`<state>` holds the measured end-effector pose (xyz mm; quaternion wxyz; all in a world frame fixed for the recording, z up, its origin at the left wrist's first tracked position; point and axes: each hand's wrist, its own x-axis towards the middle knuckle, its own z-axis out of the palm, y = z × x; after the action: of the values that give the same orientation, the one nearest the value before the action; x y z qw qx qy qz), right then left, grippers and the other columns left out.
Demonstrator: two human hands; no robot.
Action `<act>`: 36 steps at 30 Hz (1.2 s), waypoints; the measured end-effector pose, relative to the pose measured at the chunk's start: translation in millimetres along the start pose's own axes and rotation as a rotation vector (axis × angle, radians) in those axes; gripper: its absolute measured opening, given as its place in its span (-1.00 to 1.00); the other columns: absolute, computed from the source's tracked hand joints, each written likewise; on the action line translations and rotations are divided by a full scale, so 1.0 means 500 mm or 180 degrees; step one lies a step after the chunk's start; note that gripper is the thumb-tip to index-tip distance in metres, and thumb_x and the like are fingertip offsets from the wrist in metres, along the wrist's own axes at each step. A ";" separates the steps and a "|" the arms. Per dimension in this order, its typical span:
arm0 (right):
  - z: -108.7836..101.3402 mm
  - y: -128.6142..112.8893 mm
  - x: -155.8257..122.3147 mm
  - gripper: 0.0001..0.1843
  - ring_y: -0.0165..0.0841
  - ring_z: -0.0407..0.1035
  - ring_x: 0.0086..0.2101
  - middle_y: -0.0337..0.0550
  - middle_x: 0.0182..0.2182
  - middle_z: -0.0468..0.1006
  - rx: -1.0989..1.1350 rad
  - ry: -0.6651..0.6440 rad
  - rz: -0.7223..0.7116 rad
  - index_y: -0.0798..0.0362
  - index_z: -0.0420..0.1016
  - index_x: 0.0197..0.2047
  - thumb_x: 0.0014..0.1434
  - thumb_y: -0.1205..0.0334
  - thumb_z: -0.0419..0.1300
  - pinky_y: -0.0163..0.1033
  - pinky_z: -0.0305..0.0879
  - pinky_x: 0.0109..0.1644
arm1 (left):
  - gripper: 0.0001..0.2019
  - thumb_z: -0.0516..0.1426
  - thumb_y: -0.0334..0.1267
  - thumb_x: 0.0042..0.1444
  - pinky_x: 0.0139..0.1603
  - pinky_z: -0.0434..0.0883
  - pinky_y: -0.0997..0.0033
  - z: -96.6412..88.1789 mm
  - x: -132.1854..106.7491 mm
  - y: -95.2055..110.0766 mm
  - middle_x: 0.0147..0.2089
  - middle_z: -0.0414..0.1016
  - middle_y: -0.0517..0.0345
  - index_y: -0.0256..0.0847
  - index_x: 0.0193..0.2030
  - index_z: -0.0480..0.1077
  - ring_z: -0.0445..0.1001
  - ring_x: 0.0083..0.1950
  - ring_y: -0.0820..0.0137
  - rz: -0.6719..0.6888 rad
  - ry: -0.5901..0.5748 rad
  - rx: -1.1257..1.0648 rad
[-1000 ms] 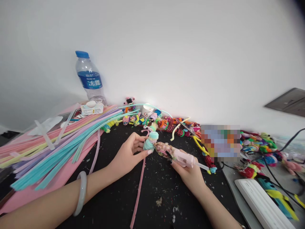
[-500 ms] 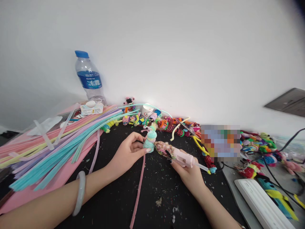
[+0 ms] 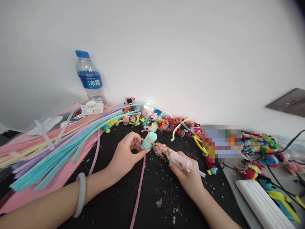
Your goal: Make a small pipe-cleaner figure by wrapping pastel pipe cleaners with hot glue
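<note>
Between the thumb and fingers of my left hand (image 3: 127,152), a small teal pipe-cleaner figure (image 3: 148,141) with a rounded top leans to the right. My right hand (image 3: 188,171) is wrapped round a pink hot glue gun (image 3: 179,160). The gun's front is crusted with fuzzy scraps, and a clear glue stick (image 3: 199,172) juts from its rear. Its nozzle points at the figure's lower right side; whether they touch I cannot tell. A dusty pink pipe cleaner (image 3: 139,190) runs from below my left hand down the black table.
Pastel pipe cleaners (image 3: 69,143) lie in a bundle at left, near a water bottle (image 3: 89,78) and a small box (image 3: 92,108). Finished pipe-cleaner figures (image 3: 170,125) line the wall. At right are a white power strip (image 3: 262,202), black cables (image 3: 274,176) and more figures.
The teal figure has tipped from upright to leaning right in my left hand. The glue gun's rear has swung slightly down and left, with its nozzle still beside the figure.
</note>
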<state>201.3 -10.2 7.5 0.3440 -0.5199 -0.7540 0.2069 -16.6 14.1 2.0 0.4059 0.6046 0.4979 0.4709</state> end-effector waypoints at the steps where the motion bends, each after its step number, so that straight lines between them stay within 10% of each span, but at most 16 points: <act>1: 0.000 0.000 -0.001 -0.82 -0.45 0.24 -0.60 -0.32 -0.61 0.36 -0.0014 -0.0002 -0.0010 0.04 0.30 -0.50 0.10 0.23 0.16 -0.39 0.14 -0.52 | -0.76 0.18 -0.35 -0.01 -0.32 0.38 0.44 0.000 0.000 0.000 -0.32 0.35 0.24 -0.16 -0.32 0.14 0.38 -0.37 0.48 0.0041 0.0026 0.0071; 23: 0.007 -0.015 -0.010 -0.90 -0.39 0.37 -0.57 -0.23 -0.54 0.52 -0.0427 0.0007 -0.0147 0.06 0.42 -0.38 0.09 0.24 0.11 -0.35 0.23 -0.51 | -0.81 0.13 -0.39 0.01 -0.33 0.34 0.45 -0.002 -0.009 -0.003 -0.33 0.22 0.26 -0.14 -0.32 0.15 0.32 -0.39 0.48 0.0676 0.0161 0.0940; 36: 0.007 -0.012 -0.012 -0.90 -0.39 0.38 -0.56 -0.22 -0.53 0.53 -0.0514 0.0162 -0.0185 0.05 0.43 -0.35 0.11 0.23 0.13 -0.36 0.22 -0.49 | -0.75 0.17 -0.34 -0.02 -0.37 0.36 0.47 0.001 -0.010 -0.001 -0.39 0.25 0.29 -0.15 -0.31 0.12 0.35 -0.41 0.48 0.0328 0.0151 0.0381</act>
<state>196.2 -18.0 7.0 0.3259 -0.5289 -0.7740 0.1221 -16.2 9.4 0.8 0.3324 0.6413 0.5029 0.4747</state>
